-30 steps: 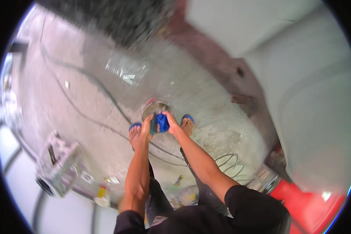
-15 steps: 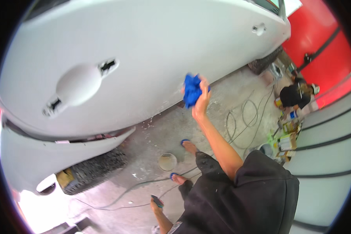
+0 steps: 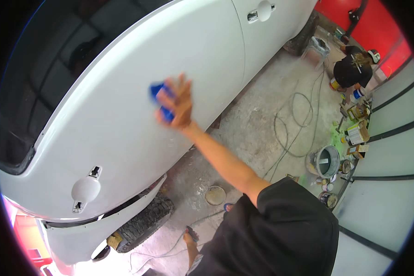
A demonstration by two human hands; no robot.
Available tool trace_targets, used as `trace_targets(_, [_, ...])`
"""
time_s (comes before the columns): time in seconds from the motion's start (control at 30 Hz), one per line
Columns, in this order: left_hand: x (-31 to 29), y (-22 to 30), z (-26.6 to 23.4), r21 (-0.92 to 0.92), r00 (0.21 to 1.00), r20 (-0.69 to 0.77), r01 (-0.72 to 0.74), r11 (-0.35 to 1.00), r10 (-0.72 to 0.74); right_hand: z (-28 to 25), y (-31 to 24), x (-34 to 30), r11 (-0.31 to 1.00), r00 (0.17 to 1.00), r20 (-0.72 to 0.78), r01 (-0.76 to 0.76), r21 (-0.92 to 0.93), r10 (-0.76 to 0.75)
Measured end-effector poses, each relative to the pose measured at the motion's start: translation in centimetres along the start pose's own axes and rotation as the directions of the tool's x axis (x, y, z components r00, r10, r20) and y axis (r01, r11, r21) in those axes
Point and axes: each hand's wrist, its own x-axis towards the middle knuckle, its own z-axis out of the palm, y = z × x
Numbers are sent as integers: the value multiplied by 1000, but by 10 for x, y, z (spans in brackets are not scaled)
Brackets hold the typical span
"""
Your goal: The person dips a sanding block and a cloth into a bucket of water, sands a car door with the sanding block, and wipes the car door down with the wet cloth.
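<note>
My right hand (image 3: 178,105) reaches out across the white car door (image 3: 207,60), its fingers partly spread and slightly blurred. Beneath that palm and fingers is a crumpled blue cloth (image 3: 158,92), which appears to lie against the door panel. Low in the view, my left hand (image 3: 187,238) grips a small dark flat block (image 3: 192,233), held away from the car. A round door-handle recess (image 3: 86,189) with openings at both ends sits below and left of the cloth. The dark window (image 3: 55,60) fills the upper left.
A round container (image 3: 215,195) stands on the floor near my foot. Hoses (image 3: 303,110) coil across the concrete. A grey bucket (image 3: 327,162) and several cans line the right wall. Another person (image 3: 353,69) crouches at the upper right beside a small stool (image 3: 316,49). A tyre (image 3: 147,218) sits at lower left.
My right hand has moved left and up over the door, with the blue cloth now under it. My view has shifted, bringing the dark window in. My left hand still holds the block.
</note>
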Motion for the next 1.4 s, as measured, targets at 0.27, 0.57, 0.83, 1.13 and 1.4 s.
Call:
trace_targets(0.27, [-47, 3, 20, 103, 953, -84, -282, 954, 290, -80, 214, 104, 984, 909, -391, -175, -41, 145])
trace_targets(0.57, [-72, -15, -24, 116, 929, -284, -212, 970, 237, 18, -20, 15, 987, 981, -159, 125, 99, -109])
trace_targets(0.83, [-75, -11, -118, 37, 867, -288, -414, 909, 407, 111, -262, -135, 936, 931, 228, 217, 277, -284])
trace_targets(1.13, [-63, -35, -204, -62, 909, -237, -366, 929, 342, 175, -381, -166, 802, 755, 277, 586, 120, -594])
trace_targets(1.4, [-67, -78, -258, -156, 927, -229, -335, 929, 296, 84, -230, -180, 994, 986, 123, 108, 6, -108])
